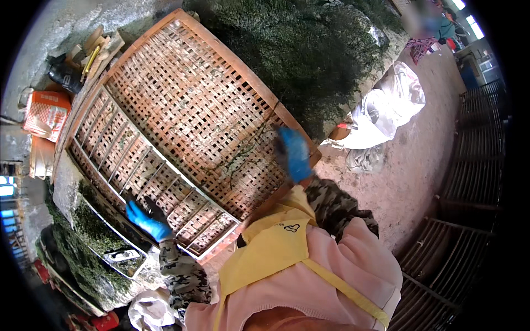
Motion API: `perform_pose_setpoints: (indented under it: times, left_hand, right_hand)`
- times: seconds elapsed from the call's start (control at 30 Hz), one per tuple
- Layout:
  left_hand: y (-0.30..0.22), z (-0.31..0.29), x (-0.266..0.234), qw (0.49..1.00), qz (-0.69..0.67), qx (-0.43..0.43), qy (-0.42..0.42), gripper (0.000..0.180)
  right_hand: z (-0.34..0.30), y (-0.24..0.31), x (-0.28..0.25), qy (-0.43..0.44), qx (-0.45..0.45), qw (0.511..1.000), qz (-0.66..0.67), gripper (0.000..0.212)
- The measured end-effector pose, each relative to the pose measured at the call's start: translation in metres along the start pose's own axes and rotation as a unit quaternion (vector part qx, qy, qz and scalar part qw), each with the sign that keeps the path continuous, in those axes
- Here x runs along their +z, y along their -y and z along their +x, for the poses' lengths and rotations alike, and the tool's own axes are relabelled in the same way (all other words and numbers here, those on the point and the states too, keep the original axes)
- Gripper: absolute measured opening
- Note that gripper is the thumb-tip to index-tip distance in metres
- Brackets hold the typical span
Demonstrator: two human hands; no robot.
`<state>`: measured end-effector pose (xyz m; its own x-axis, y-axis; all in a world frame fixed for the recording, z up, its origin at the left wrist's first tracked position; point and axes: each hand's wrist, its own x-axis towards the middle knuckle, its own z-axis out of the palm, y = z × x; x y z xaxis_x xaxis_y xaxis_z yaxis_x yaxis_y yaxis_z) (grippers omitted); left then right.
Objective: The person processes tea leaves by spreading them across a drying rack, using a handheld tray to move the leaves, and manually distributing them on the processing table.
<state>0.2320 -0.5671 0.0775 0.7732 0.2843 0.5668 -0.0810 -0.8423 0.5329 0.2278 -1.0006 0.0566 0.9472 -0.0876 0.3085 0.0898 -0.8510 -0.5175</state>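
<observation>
In front of me slants a large woven bamboo tray point(187, 77) in a wooden frame, with thin dark green strands point(243, 154) scattered over its weave. A narrow metal rack point(152, 179) with crossbars lies on its left part. My left hand point(148, 219), in a blue glove with dark fingers, rests at the rack's near-left side, fingers apart over the bars. Gloved the same way, my right hand point(292, 153) is at the tray's right edge. Motion smears its fingers, so I cannot tell whether it holds any strands.
A big mound of dark green stringy plant matter point(309, 49) lies beyond the tray; another heap point(91, 259) is at lower left. White sacks point(386, 107) stand at right near slatted racks point(480, 149). A red-and-white package point(47, 115) sits left. A person point(428, 27) is far off.
</observation>
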Motion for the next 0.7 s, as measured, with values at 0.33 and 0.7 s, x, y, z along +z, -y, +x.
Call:
perform_pose_setpoints:
  times: [0.33, 0.7]
  left_hand:
    - [-0.208, -0.103, 0.156, 0.946, 0.139, 0.067, 0.286, 0.063]
    - [-0.307, -0.067, 0.246, 0.897, -0.328, -0.229, 0.185, 0.017]
  right_hand:
    - [0.122, -0.15, 0.01, 0.178, -0.175, 0.965, -0.08, 0.034]
    - [0.302, -0.284, -0.167, -0.163, 0.037, 0.823, 0.543, 0.023]
